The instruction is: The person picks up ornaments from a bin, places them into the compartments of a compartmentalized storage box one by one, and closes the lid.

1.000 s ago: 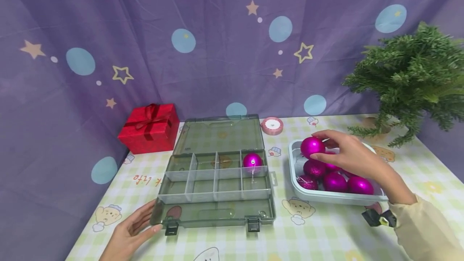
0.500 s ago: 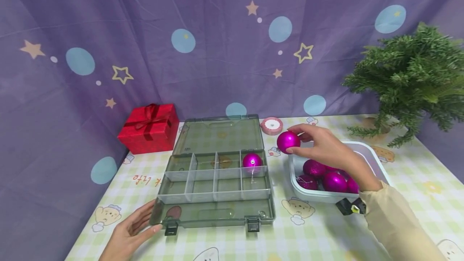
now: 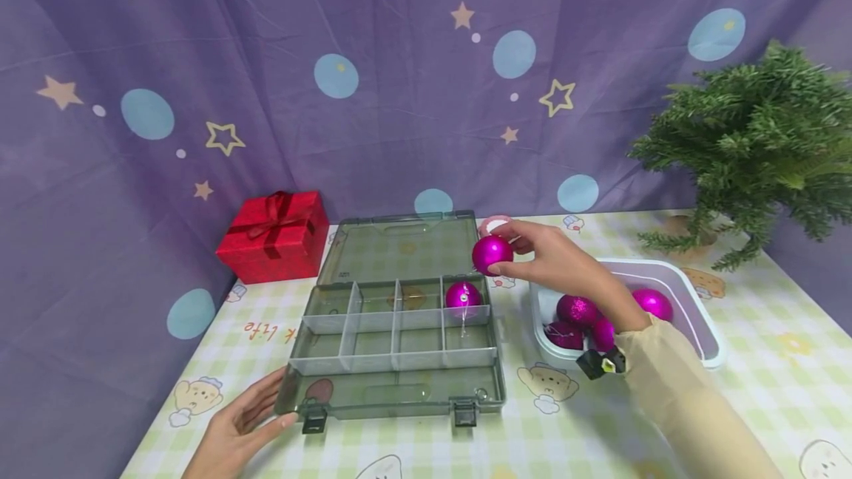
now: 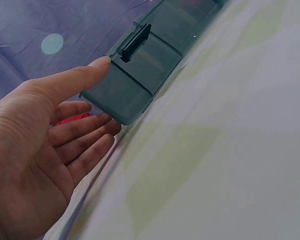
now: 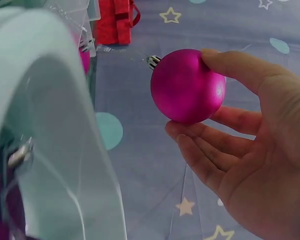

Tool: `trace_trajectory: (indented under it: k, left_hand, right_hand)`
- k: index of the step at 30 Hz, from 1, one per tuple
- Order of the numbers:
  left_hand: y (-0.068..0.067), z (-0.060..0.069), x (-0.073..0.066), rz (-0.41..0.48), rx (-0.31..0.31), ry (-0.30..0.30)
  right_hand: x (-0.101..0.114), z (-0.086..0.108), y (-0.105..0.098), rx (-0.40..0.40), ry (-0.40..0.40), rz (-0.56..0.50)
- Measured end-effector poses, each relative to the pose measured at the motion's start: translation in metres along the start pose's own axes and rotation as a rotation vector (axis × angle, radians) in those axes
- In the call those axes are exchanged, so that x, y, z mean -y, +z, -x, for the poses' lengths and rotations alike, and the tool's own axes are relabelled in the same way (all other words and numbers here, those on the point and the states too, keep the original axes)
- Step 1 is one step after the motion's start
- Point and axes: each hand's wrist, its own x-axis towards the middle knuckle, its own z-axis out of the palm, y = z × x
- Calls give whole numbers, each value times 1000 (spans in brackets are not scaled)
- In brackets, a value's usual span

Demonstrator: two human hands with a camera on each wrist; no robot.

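A shiny magenta ball (image 3: pixel 492 254) is pinched between the thumb and fingers of the right hand (image 3: pixel 555 261), above the right back corner of the divided case (image 3: pixel 393 361). In the right wrist view its silver cap points away from the palm of the hand (image 5: pixel 260 135). Another magenta ball (image 3: pixel 463 296) lies in the case's back right compartment. The left hand (image 3: pixel 233 427) rests at the case's front left corner; in the left wrist view the thumb and fingertips of the hand (image 4: pixel 50 145) touch that corner.
Right of the case, a pale blue tub (image 3: pixel 705 331) holds several magenta balls (image 3: pixel 577 310). A red gift box (image 3: pixel 274 239) stands back left, a pink ribbon roll (image 3: pixel 494 223) behind the right hand, a small green tree (image 3: pixel 759 146) at the right. The case's lid (image 3: pixel 406 250) lies back.
The right hand has carried its ball leftward from over the tub to beside the case's back right corner. The left hand and the case have not moved.
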Motion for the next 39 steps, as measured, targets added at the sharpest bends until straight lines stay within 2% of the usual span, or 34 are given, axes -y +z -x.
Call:
trace_trajectory:
  k: [5,14,21,28,39]
  left_hand:
    - [0,0,1,-1,-2,13]
    - [0,1,-1,-21,-6,12]
    - [0,1,-2,-11,-3,8]
    - [0,-1,-3,-22,2,-25]
    - [1,-1,-1,-17,1,8]
  right_hand:
    - [5,-11,9,22,-21,-50]
    - [10,-27,28,55,-48,-64]
    - [16,-36,43,98,-9,-77]
    - [15,-44,57,135,25,-124]
    - [10,-51,73,141,8,-83]
